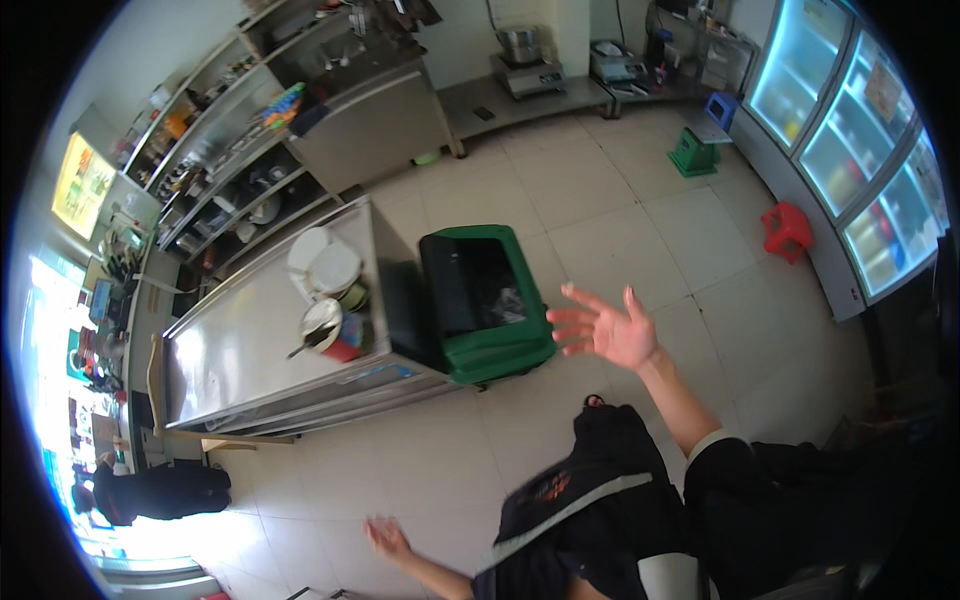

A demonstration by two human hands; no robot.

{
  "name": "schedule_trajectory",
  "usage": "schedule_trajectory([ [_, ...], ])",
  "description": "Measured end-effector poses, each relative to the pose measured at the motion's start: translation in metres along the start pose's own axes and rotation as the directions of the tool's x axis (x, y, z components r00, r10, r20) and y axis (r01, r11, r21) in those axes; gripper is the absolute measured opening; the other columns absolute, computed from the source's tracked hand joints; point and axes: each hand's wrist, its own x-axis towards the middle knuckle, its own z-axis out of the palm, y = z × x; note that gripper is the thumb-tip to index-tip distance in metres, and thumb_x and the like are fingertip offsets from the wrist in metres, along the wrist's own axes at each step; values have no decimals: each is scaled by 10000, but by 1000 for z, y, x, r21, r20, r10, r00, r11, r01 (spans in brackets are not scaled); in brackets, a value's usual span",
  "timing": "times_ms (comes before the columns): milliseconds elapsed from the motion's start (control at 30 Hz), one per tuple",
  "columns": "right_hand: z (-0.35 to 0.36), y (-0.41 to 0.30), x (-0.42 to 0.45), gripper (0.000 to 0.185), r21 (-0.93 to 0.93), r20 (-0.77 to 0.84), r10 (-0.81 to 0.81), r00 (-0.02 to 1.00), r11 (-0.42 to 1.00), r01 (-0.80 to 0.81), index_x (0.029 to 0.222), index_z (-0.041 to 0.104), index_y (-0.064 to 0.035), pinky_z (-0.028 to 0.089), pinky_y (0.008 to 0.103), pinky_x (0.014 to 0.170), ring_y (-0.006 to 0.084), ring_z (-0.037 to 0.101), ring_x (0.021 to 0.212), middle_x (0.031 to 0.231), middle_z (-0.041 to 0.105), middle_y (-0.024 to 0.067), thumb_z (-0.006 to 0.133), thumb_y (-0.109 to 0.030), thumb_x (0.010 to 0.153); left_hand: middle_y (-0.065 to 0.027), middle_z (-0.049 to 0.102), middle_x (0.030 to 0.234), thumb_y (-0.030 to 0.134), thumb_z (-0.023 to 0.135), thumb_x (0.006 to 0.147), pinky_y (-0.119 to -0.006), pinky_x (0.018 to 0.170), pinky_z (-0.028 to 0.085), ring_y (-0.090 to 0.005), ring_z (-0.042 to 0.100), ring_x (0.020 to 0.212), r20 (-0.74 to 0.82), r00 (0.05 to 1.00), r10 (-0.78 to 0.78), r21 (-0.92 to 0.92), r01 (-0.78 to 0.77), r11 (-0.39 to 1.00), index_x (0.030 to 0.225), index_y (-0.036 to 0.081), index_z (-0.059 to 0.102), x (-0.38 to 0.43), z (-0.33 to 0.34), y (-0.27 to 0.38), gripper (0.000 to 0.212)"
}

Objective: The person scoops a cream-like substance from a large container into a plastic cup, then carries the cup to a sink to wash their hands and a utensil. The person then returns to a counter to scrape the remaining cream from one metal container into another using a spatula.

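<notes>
My right hand (607, 330) is raised over the tiled floor, palm showing and fingers spread, holding nothing. In the picture it appears just right of a green-rimmed bin (536, 300) with a dark opening and clear plastic inside; I cannot tell whether they touch. Lower left, my left hand (388, 536) is stretched out above the floor, slightly blurred, with its fingers apart and nothing visible in it. A steel worktable (247, 345) stands beside the bin, bearing white lids or plates (334, 266) and a red-and-white bucket (330, 330) with a utensil handle sticking out.
A person in dark clothes (161, 491) is at the bright counter, far left. Steel shelves (225, 165) hold kitchenware. Glass-door fridges (847, 127) line the right side, near a red stool (787, 231) and a green stool (694, 152). A pot (520, 45) sits on a cooker.
</notes>
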Motion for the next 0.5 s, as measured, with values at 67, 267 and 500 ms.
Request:
schedule_trajectory([
  [67, -31, -52, 16, 746, -16, 56, -33, 998, 999, 34, 1284, 216, -103, 354, 373, 840, 246, 431, 1043, 1222, 365, 166, 177, -638, 766, -24, 418, 1156, 182, 537, 782, -395, 864, 332, -217, 374, 1089, 141, 986, -87, 128, 69, 989, 1214, 114, 318, -51, 178, -50, 489],
  [267, -129, -132, 79, 719, -440, 67, 46, 997, 898, -12, 1256, 280, -75, 333, 338, 855, 220, 446, 1018, 1172, 425, 137, 193, -613, 787, -91, 569, 917, 75, 486, 803, -369, 820, 411, -206, 537, 912, 611, 748, -259, 384, 7, 923, 1062, 41, 452, -73, 447, -166, 264],
  [500, -281, -207, 200, 430, -953, -212, -25, 977, 225, -201, 1120, 454, -20, 409, 294, 772, 188, 534, 880, 982, 554, 123, 492, -306, 802, -115, 575, 945, -29, 373, 806, -276, 796, 405, -196, 547, 902, 849, 522, -80, 392, -519, 760, 1060, -1, 425, -40, 663, -246, 261],
])
